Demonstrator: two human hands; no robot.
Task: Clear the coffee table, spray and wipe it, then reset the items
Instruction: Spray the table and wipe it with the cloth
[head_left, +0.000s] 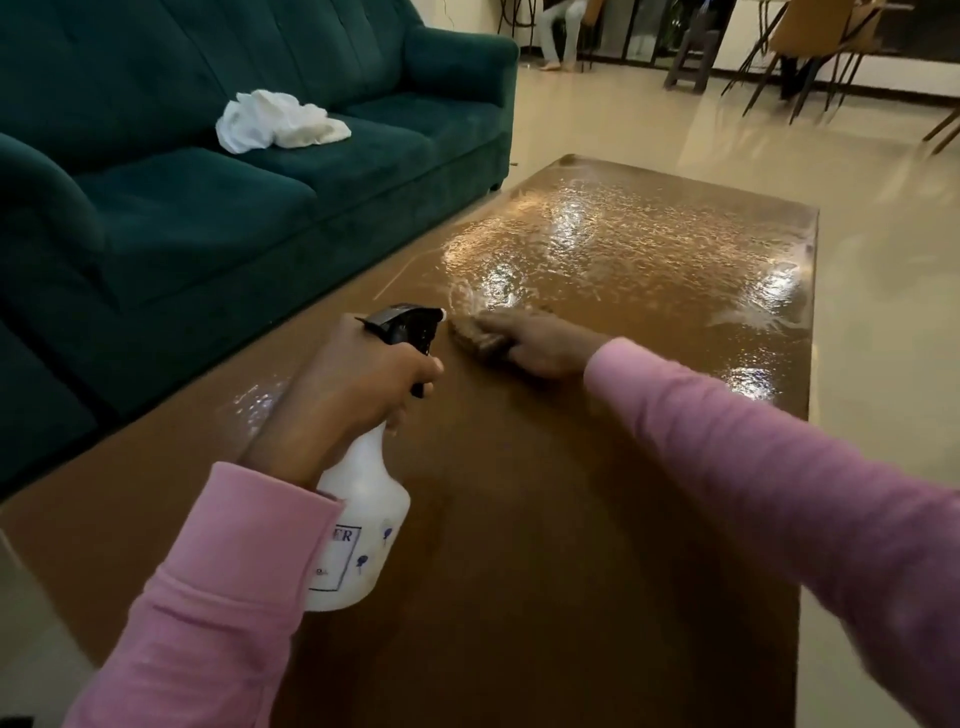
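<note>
The brown coffee table (545, 519) stretches away from me, and its far half glistens with wet droplets. My left hand (348, 384) grips the neck of a white spray bottle (363, 519) with a black trigger head, held above the table's near left part, nozzle pointing toward the far end. My right hand (540, 345) reaches to the table's middle and holds a brown scrub brush (475, 335) down on the wet surface; the brush is blurred and partly hidden by my fingers.
A dark green sofa (208, 208) runs along the table's left side, with a crumpled white cloth (280, 122) on its seat cushion. Pale floor lies to the right. Chairs, a stool and a seated person's legs are at the far back.
</note>
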